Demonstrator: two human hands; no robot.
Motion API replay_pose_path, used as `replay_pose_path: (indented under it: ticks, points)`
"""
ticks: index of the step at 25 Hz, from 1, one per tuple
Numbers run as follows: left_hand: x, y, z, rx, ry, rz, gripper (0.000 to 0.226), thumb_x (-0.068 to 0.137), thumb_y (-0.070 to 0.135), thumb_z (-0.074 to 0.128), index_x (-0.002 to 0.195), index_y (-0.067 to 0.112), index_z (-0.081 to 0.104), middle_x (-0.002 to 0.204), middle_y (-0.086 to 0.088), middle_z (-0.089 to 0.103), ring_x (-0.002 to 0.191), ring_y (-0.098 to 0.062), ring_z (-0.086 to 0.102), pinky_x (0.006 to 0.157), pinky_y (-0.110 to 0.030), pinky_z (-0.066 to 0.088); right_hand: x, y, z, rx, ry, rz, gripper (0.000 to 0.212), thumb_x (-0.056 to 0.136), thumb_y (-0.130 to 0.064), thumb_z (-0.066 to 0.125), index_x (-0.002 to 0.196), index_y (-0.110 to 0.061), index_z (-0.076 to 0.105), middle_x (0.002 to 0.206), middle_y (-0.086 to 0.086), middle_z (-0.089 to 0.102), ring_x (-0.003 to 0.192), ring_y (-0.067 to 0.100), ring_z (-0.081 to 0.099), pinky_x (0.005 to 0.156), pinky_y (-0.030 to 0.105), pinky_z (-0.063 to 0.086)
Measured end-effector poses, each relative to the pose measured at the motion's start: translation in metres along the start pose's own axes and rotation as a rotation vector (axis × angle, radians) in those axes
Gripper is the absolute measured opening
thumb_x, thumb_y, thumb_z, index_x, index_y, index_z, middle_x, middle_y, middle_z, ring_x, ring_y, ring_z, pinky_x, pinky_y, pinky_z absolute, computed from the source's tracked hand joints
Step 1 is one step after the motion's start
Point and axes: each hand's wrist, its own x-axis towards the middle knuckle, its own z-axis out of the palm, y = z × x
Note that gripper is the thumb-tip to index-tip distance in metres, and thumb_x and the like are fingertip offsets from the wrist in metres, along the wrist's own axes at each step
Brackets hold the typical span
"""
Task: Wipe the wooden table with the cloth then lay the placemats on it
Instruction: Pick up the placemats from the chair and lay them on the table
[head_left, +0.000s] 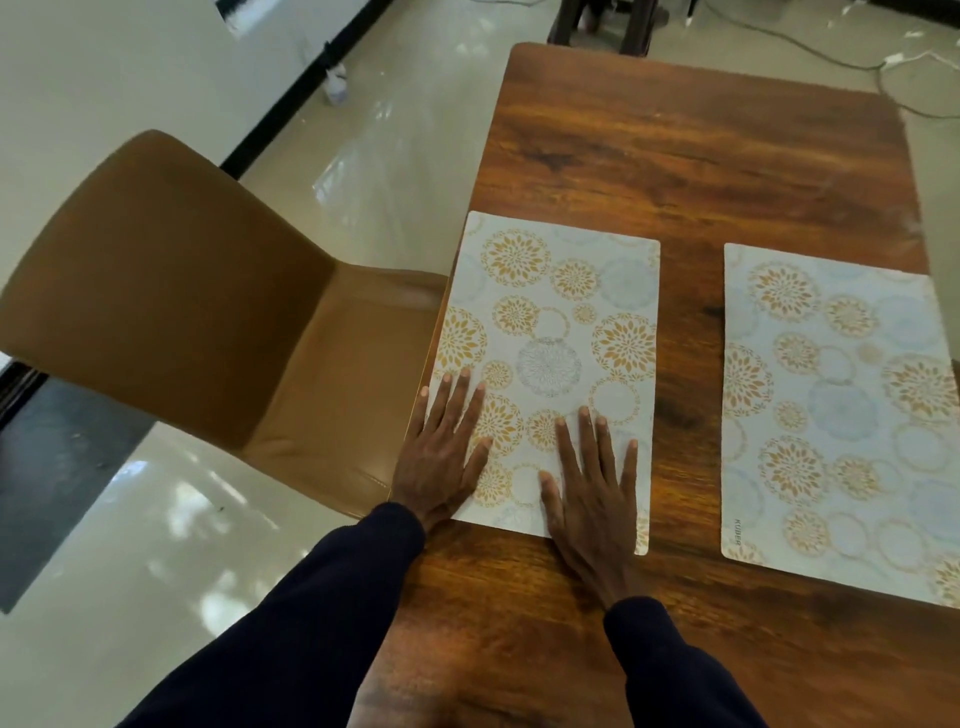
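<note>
You are pressing both flat hands, left hand (439, 457) and right hand (592, 499), on the placemat (550, 332) at the frame's centre; keep smoothing outward, squaring it with the worktop (691, 156) edge.

Bare wooden table (701, 156) lies open beyond both placemats (550, 332).

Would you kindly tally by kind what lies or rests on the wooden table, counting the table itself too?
Placemats: 2, the left placemat and the right placemat
Hands: 2, the left hand and the right hand, both flat on the left placemat
Tables: 1, the wooden table
Total: 5
</note>
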Motion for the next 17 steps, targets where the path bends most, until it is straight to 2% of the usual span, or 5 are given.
replay_pose_path:
  ticks: [11, 14, 17]
  points:
    - [0.013, -0.006, -0.002, 0.025, -0.015, 0.029, 0.068, 0.110, 0.044, 0.027, 0.168, 0.011, 0.014, 0.176, -0.013, 0.002, 0.164, -0.028, 0.000, 0.131, -0.056, 0.011, 0.004, -0.006, 0.001, -0.007, -0.017, 0.017, 0.068, 0.110, -0.049, 0.029, 0.170, -0.020, 0.016, 0.178, 0.009, 0.001, 0.165, 0.030, 0.001, 0.128, 0.068, 0.008]
    - [0.009, -0.004, -0.002, 0.028, -0.002, 0.007, 0.067, 0.111, 0.043, 0.025, 0.168, 0.011, 0.012, 0.176, -0.012, 0.001, 0.164, -0.028, -0.001, 0.132, -0.054, 0.009, 0.005, 0.001, -0.002, 0.009, -0.053, -0.039, 0.071, 0.109, -0.052, 0.031, 0.170, -0.020, 0.013, 0.178, 0.008, -0.002, 0.165, 0.030, -0.002, 0.129, 0.067, 0.005]
    - [-0.004, 0.004, -0.002, 0.017, 0.012, -0.006, 0.064, 0.113, 0.040, 0.022, 0.168, 0.009, 0.013, 0.176, -0.013, 0.002, 0.164, -0.028, 0.000, 0.130, -0.056, 0.016, 0.014, 0.018, -0.009, -0.012, -0.103, -0.132, 0.072, 0.109, -0.057, 0.030, 0.170, -0.024, 0.009, 0.179, 0.005, -0.004, 0.165, 0.026, -0.004, 0.129, 0.064, 0.009]
